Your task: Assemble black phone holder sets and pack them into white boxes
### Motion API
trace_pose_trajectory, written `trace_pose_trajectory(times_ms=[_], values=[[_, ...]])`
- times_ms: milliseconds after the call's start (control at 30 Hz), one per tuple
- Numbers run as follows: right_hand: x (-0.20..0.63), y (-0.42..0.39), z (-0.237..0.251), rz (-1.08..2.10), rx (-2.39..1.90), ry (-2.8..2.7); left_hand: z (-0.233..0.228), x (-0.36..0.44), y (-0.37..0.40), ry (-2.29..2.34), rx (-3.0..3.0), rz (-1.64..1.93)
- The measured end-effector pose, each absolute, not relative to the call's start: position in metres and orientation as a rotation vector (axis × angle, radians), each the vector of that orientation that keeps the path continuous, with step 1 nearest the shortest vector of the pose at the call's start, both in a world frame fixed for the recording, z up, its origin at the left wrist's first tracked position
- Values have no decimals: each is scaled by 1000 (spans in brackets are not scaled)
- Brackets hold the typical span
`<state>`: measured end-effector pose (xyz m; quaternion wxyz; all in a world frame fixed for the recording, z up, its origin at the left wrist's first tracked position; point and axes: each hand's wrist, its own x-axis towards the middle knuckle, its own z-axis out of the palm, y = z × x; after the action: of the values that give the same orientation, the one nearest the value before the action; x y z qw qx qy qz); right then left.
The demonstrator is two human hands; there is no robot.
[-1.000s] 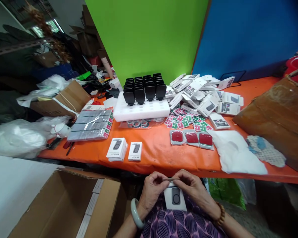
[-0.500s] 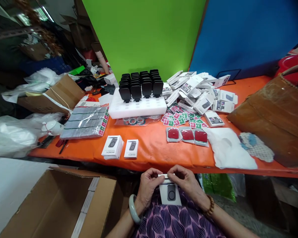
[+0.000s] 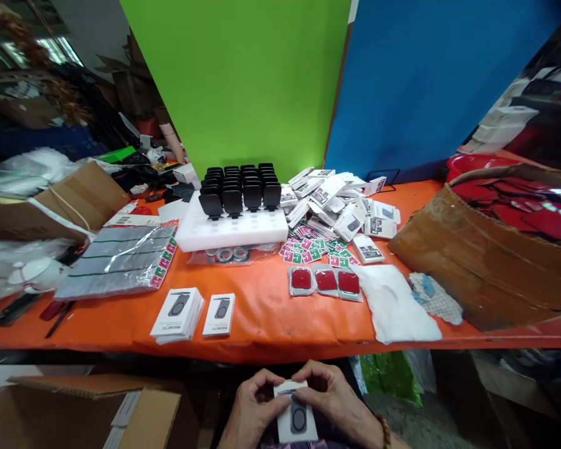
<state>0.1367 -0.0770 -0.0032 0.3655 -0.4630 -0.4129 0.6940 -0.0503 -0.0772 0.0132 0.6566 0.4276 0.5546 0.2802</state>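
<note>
A small white box with a dark device printed on its front is held low over my lap. My left hand pinches its upper left edge between thumb and fingers. On the other side, my right hand grips the top right, its thumb across the upper front. On the table ahead stand a stack of white boxes marked MAGNETIC and a lower pile of the same boxes. Farther right lie three red square pads in clear wrapping.
Black flat-headed stands fill a white foam block. Beside it are heaped white boxes and pink-and-green cards. A white cloth lies near a brown carton. An open cardboard box stands low at left.
The view has tilted up and turned right, so hands and box appear lower. My right thumb has moved from the box's top edge down onto its upper front.
</note>
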Motion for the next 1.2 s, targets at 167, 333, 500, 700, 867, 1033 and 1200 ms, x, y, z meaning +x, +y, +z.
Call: trace_pose_trajectory(times_ms=[167,333,500,700,867,1033,1200], values=[[127,-56,8,1607,-1241,-1017,18,-29,-72,1486,1322,789],[119,-8,35,1469,-1165,-1283,24,-24,-41,1750,1752,907],[195,73,50,839,-1432,-1783,30,-72,7,1964,1957,785],[300,144,44,249,-2379,-1761,25,-113,37,2300,1932,352],[318,148,33,348,-2453,-1717,19,-113,37,2300,1980,342],[315,128,51,473,-2299,-1711,24,-93,28,2054,1823,924],[253,66,71,1239,-1525,-1425,35,-36,11,1454,1172,1031]])
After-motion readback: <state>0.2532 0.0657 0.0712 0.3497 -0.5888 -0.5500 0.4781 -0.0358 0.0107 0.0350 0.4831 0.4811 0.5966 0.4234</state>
